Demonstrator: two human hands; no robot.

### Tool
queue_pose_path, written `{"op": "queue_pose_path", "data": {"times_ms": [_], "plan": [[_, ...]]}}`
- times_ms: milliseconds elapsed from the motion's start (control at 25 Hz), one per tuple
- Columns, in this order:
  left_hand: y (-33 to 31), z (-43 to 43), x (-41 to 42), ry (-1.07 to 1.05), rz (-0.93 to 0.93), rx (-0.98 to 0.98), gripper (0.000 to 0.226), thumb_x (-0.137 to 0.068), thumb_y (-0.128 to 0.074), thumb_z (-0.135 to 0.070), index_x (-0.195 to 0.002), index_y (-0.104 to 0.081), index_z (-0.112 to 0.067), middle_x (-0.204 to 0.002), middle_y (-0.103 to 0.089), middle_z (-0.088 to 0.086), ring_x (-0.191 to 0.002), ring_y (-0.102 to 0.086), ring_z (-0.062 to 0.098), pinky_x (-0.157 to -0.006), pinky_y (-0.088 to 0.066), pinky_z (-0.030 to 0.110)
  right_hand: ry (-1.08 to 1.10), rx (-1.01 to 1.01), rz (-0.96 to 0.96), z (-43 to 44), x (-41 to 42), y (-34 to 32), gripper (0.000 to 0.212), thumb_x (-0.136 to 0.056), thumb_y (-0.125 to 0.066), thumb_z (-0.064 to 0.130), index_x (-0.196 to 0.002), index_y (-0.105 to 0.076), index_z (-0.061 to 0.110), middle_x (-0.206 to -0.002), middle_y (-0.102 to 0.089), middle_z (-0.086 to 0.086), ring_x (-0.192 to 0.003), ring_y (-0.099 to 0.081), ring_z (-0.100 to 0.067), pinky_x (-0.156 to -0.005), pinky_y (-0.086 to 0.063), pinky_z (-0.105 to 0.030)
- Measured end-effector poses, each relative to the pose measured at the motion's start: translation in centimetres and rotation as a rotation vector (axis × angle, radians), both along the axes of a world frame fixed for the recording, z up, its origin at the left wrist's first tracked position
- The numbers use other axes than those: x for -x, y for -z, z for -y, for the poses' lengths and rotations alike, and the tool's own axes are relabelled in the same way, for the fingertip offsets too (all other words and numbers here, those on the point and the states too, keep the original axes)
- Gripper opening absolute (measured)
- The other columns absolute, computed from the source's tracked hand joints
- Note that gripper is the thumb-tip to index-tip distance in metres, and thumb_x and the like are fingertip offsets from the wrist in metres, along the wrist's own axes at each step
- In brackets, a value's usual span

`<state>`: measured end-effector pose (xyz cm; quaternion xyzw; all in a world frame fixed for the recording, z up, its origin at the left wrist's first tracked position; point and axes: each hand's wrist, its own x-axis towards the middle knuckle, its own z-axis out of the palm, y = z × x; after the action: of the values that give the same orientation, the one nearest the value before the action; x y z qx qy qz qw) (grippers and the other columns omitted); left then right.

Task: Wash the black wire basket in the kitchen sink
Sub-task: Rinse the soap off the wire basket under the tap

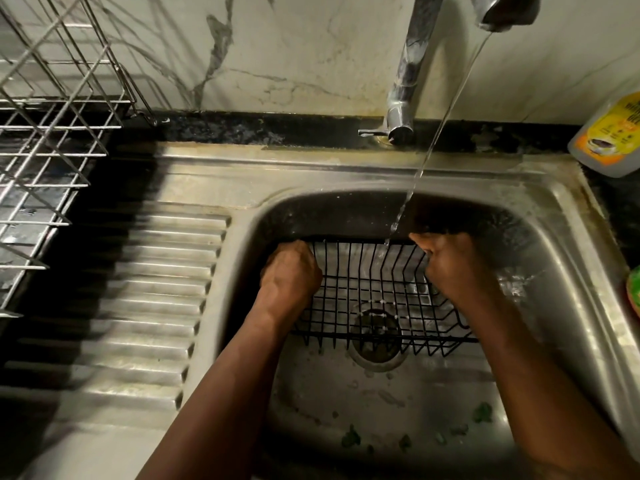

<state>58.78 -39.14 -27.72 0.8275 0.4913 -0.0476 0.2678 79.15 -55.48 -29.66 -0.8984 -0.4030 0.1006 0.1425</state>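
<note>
The black wire basket [372, 292] is held over the steel sink [568, 244], above the drain [377, 336]. My left hand [291, 275] grips its left end. My right hand [450, 265] grips the right end at the top rim. Water [440, 133] runs in a thin stream from the tap spout [502, 12] and lands on the basket's far rim, between my hands. Both forearms reach in from the bottom of the view.
A ribbed steel drainboard [149, 299] lies left of the basin. A metal wire dish rack [45, 140] stands at the far left. A soap bottle with a yellow label [613, 133] sits at the right counter. Green scraps [483, 412] lie on the sink floor.
</note>
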Motion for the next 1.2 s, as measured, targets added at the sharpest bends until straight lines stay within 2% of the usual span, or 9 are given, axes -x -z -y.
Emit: {"op": "queue_pose_path", "data": {"times_ms": [120, 160, 240, 320, 520, 720, 840, 960, 1200], "plan": [[0.0, 0.1, -0.2, -0.036, 0.041, 0.011, 0.021, -0.096, -0.056, -0.007, -0.078, -0.066, -0.012, -0.069, -0.069, 0.008, -0.059, -0.071, 0.024, -0.059, -0.064, 0.04, -0.117, -0.218, -0.024, -2.3, 2.3, 0.7, 0.051, -0.088, -0.058, -0.011, -0.128, -0.068, 0.02, -0.129, -0.068, -0.005, -0.107, -0.07, -0.017, -0.092, -0.058, -0.031], [0.0, 0.1, -0.4, -0.037, 0.047, 0.019, 0.021, -0.095, -0.056, -0.007, -0.077, -0.065, -0.012, -0.069, -0.069, 0.008, -0.059, -0.071, 0.024, -0.06, -0.064, 0.04, -0.15, -0.338, -0.084, -3.0, 3.1, 0.7, 0.046, -0.089, -0.06, -0.009, -0.123, -0.071, 0.019, -0.123, -0.071, -0.004, -0.109, -0.07, -0.015, -0.098, -0.056, -0.029], [-0.1, 0.2, -0.8, -0.014, 0.042, 0.055, 0.018, -0.095, -0.056, -0.007, -0.08, -0.066, -0.01, -0.071, -0.069, 0.009, -0.061, -0.072, 0.025, -0.06, -0.064, 0.037, -0.179, -0.511, -0.195, -4.2, 4.3, 0.8, 0.033, -0.089, -0.067, -0.004, -0.113, -0.077, 0.017, -0.108, -0.077, -0.001, -0.098, -0.071, -0.004, -0.093, -0.055, -0.019], [-0.1, 0.7, -1.6, 0.027, 0.013, 0.121, 0.014, -0.094, -0.058, -0.008, -0.084, -0.067, -0.008, -0.076, -0.07, 0.01, -0.065, -0.073, 0.025, -0.061, -0.064, 0.036, -0.167, -0.534, -0.231, -4.7, 4.7, 0.9, 0.025, -0.089, -0.073, 0.003, -0.108, -0.079, 0.018, -0.102, -0.078, 0.002, -0.093, -0.068, 0.004, -0.088, -0.054, -0.013], [-0.2, 2.4, -3.9, 0.179, 0.015, 0.147, 0.02, -0.094, -0.057, -0.008, -0.075, -0.055, -0.014, -0.087, -0.068, 0.013, -0.078, -0.072, 0.03, -0.074, -0.063, 0.041, -0.125, -0.387, -0.275, -3.5, 3.1, 1.1, 0.021, -0.089, -0.077, 0.024, -0.11, -0.078, 0.026, -0.109, -0.076, 0.006, -0.1, -0.07, -0.002, -0.092, -0.057, -0.026], [-0.3, 3.3, -4.8, 0.343, 0.038, -0.009, 0.018, -0.096, -0.056, -0.016, -0.102, -0.069, -0.007, -0.097, -0.071, 0.018, -0.09, -0.07, 0.038, -0.076, -0.058, 0.04, -0.101, -0.297, -0.117, -4.0, 3.4, 1.1, 0.022, -0.093, -0.071, 0.036, -0.114, -0.076, 0.033, -0.112, -0.076, 0.007, -0.103, -0.071, -0.011, -0.087, -0.056, -0.025], [-0.9, 3.4, -5.1, 0.259, 0.046, -0.223, 0.021, -0.093, -0.06, -0.029, -0.102, -0.072, -0.014, -0.096, -0.071, 0.018, -0.089, -0.068, 0.043, -0.071, -0.052, 0.04, -0.044, -0.336, -0.117, -3.4, 2.3, 0.9, 0.02, -0.091, -0.073, 0.034, -0.11, -0.078, 0.028, -0.106, -0.077, 0.004, -0.097, -0.073, -0.015, -0.084, -0.06, -0.032], [-0.2, 4.0, -5.9, 0.264, 0.181, -0.147, 0.014, -0.088, -0.06, -0.013, -0.094, -0.072, -0.008, -0.09, -0.068, 0.022, -0.087, -0.063, 0.046, -0.067, -0.048, 0.041, -0.06, -0.365, -0.129, -2.3, 1.6, 1.0, 0.016, -0.088, -0.076, 0.025, -0.104, -0.08, 0.021, -0.098, -0.079, 0.0, -0.091, -0.075, -0.018, -0.081, -0.06, -0.036], [1.7, 3.8, -7.5, 0.167, 0.452, 0.18, 0.015, -0.089, -0.07, -0.01, -0.093, -0.081, -0.019, -0.093, -0.078, 0.004, -0.09, -0.071, 0.013, -0.087, -0.058, 0.028, 0.103, -0.245, -0.082, -0.9, 0.9, 1.0, 0.016, -0.088, -0.074, 0.037, -0.081, -0.074, 0.023, -0.066, -0.067, 0.009, -0.063, -0.064, -0.015, -0.058, -0.054, -0.031]]}}
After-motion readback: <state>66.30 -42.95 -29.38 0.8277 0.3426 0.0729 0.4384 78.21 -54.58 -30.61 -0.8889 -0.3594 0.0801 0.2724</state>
